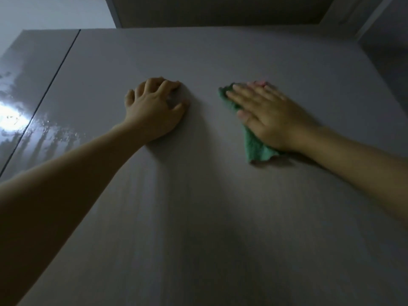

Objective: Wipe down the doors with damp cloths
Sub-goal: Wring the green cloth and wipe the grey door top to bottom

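Two bare forearms reach in from the lower corners and up across a pale grey door (198,195), which fills most of the view and serves as the landmark here. The lower part of the door lies in shadow, faintly streaked. Farther up its face, left of the middle, the left hand (154,111) rests on the door with the heel of the palm touching it and the fingers bent, their tips pressing on the surface — it holds nothing. To the right of it, well apart, the right hand (269,120) lies flat with fingers straight and spread, pressing a green cloth (256,146) against the door. The cloth shows beyond the fingertips at its upper end and hangs out below the heel of the palm in a crumpled corner; most of its middle is hidden under the hand. A small pink patch shows just past the fingertips, too blurred to identify. Left of the door, past a thin dark seam, a second door panel (33,89) is glossy and carries a bright reflection and wet-looking streaks. Above the door's top edge sits a darker recess (220,12), and to its upper left a strip of pale wall (55,12).
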`<state>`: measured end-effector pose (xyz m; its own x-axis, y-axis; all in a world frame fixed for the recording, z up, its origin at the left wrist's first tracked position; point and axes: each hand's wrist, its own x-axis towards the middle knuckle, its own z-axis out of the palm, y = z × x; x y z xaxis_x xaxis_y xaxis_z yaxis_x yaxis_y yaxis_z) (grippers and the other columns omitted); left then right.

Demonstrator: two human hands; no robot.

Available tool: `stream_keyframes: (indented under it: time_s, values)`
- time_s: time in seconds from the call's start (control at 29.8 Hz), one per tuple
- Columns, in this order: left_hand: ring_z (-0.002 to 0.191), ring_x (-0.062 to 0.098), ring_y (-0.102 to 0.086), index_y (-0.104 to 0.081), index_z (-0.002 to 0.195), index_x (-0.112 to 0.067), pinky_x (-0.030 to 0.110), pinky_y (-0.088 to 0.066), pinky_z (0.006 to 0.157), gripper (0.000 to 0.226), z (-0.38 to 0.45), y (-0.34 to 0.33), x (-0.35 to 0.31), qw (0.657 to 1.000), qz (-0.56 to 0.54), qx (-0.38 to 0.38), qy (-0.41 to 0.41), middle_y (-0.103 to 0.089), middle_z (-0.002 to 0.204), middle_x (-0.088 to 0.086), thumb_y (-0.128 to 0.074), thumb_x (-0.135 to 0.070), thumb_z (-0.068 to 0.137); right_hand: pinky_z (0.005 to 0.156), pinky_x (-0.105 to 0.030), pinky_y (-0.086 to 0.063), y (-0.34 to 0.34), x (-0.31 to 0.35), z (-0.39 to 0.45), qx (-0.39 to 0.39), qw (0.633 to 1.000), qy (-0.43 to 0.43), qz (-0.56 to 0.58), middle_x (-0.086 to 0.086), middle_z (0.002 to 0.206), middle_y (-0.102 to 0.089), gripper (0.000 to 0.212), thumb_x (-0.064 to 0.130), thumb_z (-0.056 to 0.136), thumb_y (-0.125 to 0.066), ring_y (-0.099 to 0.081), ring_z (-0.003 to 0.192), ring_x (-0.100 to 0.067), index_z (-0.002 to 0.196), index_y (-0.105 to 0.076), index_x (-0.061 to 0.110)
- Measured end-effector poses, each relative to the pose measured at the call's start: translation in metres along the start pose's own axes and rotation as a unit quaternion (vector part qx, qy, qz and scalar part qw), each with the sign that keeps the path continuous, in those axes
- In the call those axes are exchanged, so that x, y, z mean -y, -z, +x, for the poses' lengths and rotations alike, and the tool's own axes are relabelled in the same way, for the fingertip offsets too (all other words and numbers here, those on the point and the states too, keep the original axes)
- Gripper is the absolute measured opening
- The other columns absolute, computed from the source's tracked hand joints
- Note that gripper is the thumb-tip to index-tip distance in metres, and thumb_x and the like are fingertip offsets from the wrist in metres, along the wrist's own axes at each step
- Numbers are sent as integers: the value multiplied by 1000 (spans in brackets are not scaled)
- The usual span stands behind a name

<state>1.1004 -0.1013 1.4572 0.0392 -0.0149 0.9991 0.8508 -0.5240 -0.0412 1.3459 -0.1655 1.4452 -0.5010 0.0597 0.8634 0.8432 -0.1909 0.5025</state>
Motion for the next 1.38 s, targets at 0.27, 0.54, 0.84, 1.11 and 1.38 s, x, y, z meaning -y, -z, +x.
stream_keyframes:
  time_s: [0.27, 0.54, 0.84, 1.11, 1.38]
  values:
    - [142, 27, -15, -33, 144, -33, 50, -5, 117, 57, -1, -1, -2, 1000, -2, -15, -2, -27, 152, 2, -41, -57, 92, 118, -34, -3, -4, 29, 9, -8, 997, -78, 11, 0, 159, -14, 58, 42, 97, -15, -15, 145, -23, 151, -17, 22]
    - [142, 28, -15, -32, 145, -34, 50, -5, 116, 58, -1, 4, -3, 1000, 4, 6, 0, -25, 152, 2, -41, -57, 92, 118, -33, -2, 0, -20, 34, 11, 984, -175, 16, 0, 159, -10, 51, 34, 103, -24, -13, 145, -22, 152, -15, 20]
    - [142, 29, -15, -33, 144, -33, 50, -5, 117, 57, -2, 3, -4, 1000, 3, 9, 3, -26, 152, 3, -42, -56, 92, 118, -34, -4, 6, -21, -18, 19, 999, -46, -8, -4, 157, -18, 55, 40, 99, -19, -19, 144, -25, 150, -20, 18]
    - [141, 27, -21, -44, 139, -26, 52, -3, 117, 68, -4, 4, -36, 998, -64, 11, 7, -32, 151, 7, -25, -63, 86, 119, -37, -5, 4, 18, -44, 21, 998, -54, 26, 2, 158, -16, 59, 44, 96, -14, -13, 146, -20, 151, -17, 22]
    - [142, 31, -17, -36, 144, -29, 52, -9, 116, 64, -17, -16, -87, 998, 19, 21, -59, -28, 152, 7, -34, -64, 90, 118, -32, -2, 6, -59, -32, 7, 975, -223, -8, 1, 159, -12, 51, 34, 103, -26, -13, 145, -20, 151, -17, 21]
